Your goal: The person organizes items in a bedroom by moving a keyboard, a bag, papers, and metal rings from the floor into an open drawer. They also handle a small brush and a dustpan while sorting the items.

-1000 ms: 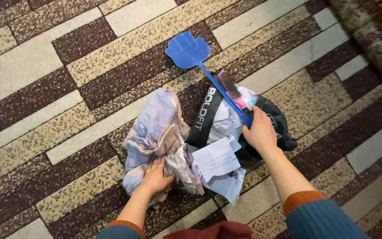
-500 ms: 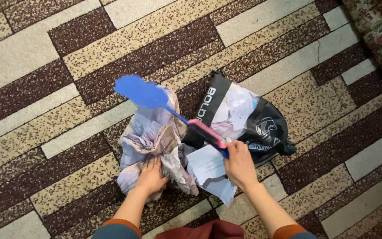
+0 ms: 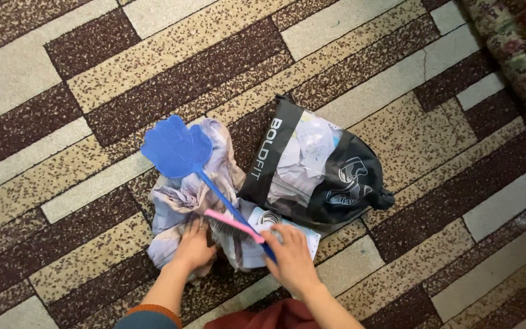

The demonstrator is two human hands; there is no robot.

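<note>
Right hand (image 3: 291, 259) fingers grip one blue plastic hand-shaped fly swatter (image 3: 178, 148) plus one pink bristly hairbrush (image 3: 234, 225); left hand (image 3: 194, 247) presses flat, fingers open, on crumpled pale lilac cloth (image 3: 185, 195), left of one glossy black drawstring bag (image 3: 330, 176).

- The left hand (image 3: 193, 247) is lying palm down, its fingers (image 3: 199, 229) spreading forward and pressing flat.
- The left forearm is reaching up from the lower edge of the view, bare to an orange cuff on a dark blue sleeve.
- The right hand (image 3: 291, 256) is sitting knuckles up, just right of the left hand and apart from it.
- The right fingers (image 3: 273, 234) are curling closed in a grip, pointing up and to the left.
- The right forearm is angling in bare from the lower right.
</note>
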